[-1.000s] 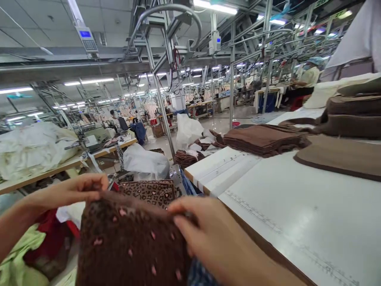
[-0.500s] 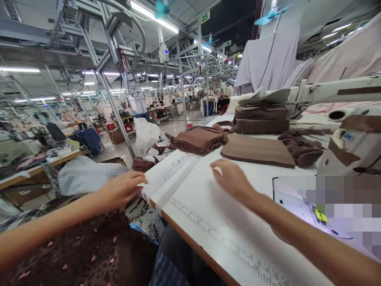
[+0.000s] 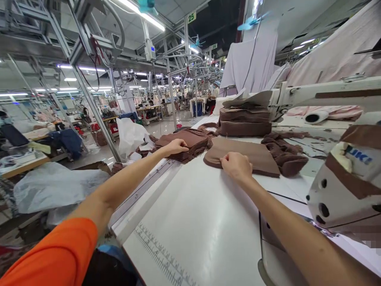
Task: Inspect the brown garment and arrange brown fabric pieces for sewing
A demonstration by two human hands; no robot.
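Note:
My left hand [image 3: 177, 147] is at the near side of a loose stack of dark brown fabric pieces [image 3: 193, 137], its fingers closed on the top piece's edge. To the right, my right hand [image 3: 237, 165] pinches the near edge of a neat, flat stack of lighter brown cut fabric pieces [image 3: 256, 154]. How many layers either hand grips cannot be made out. Both stacks lie on a white sewing table [image 3: 190, 206] with a ruler scale printed along its near edge.
A white sewing machine [image 3: 342, 171] stands at the right. Behind the flat stack is a taller pile of folded brown fabric [image 3: 245, 121], with crumpled brown fabric [image 3: 287, 155] beside it. Clear plastic bags [image 3: 59, 186] are off the table's left side. A metal post [image 3: 95, 111] rises beyond.
My left hand has moved forward and right from the table's left edge to the dark brown stack. My right hand has reached forward to the flat stack. The view has shifted.

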